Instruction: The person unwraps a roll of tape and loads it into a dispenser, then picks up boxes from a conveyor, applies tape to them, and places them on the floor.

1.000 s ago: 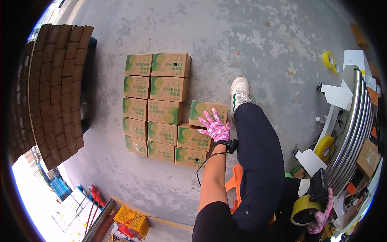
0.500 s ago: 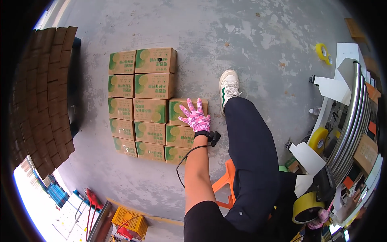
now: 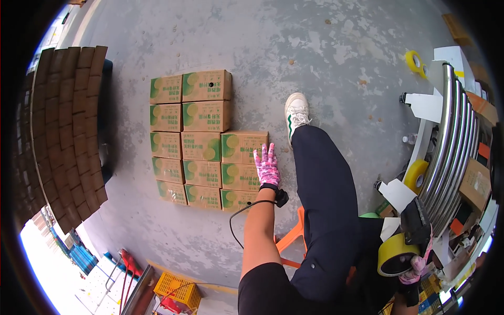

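**Gloved hand flat on box row**

Grey stained concrete floor (image 3: pixel 341 58); flat cardboard stack (image 3: pixel 63 136) at 9 o'clock, roller conveyor (image 3: pixel 451 142) at 3 o'clock. Left hand (image 3: pixel 267 167), pink glove, arm straight, fingers spread flat against the cartons (image 3: pixel 210 142) at centre, gripping nothing. Right hand (image 3: pixel 415 265) at 4 o'clock is closed around a tape dispenser (image 3: pixel 396 252).

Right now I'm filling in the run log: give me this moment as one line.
left hand: flat against cartons | right hand: holds yellow tape roll | cartons: on concrete floor
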The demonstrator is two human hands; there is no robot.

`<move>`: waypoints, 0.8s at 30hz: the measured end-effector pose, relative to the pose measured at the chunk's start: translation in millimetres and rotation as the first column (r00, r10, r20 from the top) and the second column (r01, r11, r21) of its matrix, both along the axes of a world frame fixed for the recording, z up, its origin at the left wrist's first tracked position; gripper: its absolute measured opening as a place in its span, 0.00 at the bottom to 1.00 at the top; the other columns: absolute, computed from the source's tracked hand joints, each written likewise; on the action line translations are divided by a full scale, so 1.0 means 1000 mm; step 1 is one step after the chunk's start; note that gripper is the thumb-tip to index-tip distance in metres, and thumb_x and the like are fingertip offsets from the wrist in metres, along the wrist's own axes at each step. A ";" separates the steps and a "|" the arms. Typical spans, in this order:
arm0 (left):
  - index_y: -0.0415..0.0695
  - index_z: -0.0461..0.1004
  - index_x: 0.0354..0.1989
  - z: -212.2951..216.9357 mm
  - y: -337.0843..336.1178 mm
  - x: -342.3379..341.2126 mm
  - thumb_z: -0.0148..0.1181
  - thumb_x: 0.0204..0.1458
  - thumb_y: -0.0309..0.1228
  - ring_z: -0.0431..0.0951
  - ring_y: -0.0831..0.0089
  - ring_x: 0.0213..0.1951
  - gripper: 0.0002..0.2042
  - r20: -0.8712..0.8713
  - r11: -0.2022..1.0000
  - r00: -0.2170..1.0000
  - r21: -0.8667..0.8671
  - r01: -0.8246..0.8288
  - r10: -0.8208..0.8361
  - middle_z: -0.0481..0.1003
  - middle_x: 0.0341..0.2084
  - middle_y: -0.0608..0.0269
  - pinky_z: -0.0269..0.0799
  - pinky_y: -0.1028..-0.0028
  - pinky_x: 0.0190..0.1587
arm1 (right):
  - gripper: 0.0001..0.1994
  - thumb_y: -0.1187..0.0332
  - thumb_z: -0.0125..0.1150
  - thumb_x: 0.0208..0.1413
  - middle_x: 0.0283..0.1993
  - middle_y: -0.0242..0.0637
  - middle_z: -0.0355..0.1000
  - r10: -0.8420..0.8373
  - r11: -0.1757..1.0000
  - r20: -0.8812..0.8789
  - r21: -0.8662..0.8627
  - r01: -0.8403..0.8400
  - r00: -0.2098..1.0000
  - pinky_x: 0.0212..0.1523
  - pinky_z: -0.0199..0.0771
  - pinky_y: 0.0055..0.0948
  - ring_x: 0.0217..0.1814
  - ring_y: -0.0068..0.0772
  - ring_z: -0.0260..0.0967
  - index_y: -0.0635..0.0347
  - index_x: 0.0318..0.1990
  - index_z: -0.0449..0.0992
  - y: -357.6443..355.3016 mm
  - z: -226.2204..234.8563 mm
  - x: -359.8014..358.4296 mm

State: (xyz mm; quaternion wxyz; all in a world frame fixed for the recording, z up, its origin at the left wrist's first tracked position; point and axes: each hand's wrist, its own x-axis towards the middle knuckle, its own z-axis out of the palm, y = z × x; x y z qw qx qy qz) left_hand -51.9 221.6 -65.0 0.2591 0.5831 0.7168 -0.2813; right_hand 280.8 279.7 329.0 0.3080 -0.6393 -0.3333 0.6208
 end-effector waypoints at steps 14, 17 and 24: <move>0.39 0.61 0.62 0.350 0.120 0.126 0.58 0.54 0.28 0.57 0.52 0.64 0.26 0.726 0.296 0.667 0.682 -0.669 -0.168 0.58 0.62 0.43 0.53 0.60 0.65 | 0.36 0.72 0.61 0.42 0.54 0.34 0.71 -0.086 0.992 -0.539 0.032 0.123 0.838 0.26 0.66 0.17 0.26 0.16 0.64 0.57 0.65 0.62 -0.038 0.057 0.030; 0.41 0.58 0.64 0.437 0.145 0.190 0.63 0.48 0.26 0.56 0.53 0.66 0.33 0.726 0.340 0.501 0.673 -0.657 -0.470 0.56 0.63 0.44 0.51 0.61 0.66 | 0.34 0.75 0.60 0.42 0.54 0.29 0.71 -0.021 0.999 -0.482 0.029 0.040 0.876 0.32 0.64 0.14 0.32 0.12 0.64 0.57 0.64 0.64 -0.071 0.085 0.072; 0.53 0.51 0.69 0.526 0.251 0.346 0.72 0.32 0.56 0.42 0.44 0.69 0.54 0.181 0.402 0.617 0.883 0.241 -0.766 0.45 0.68 0.42 0.34 0.42 0.66 | 0.34 0.75 0.59 0.44 0.56 0.32 0.71 -0.068 0.976 -0.515 0.145 0.165 0.855 0.45 0.67 0.17 0.48 0.17 0.68 0.58 0.64 0.63 -0.135 0.131 0.152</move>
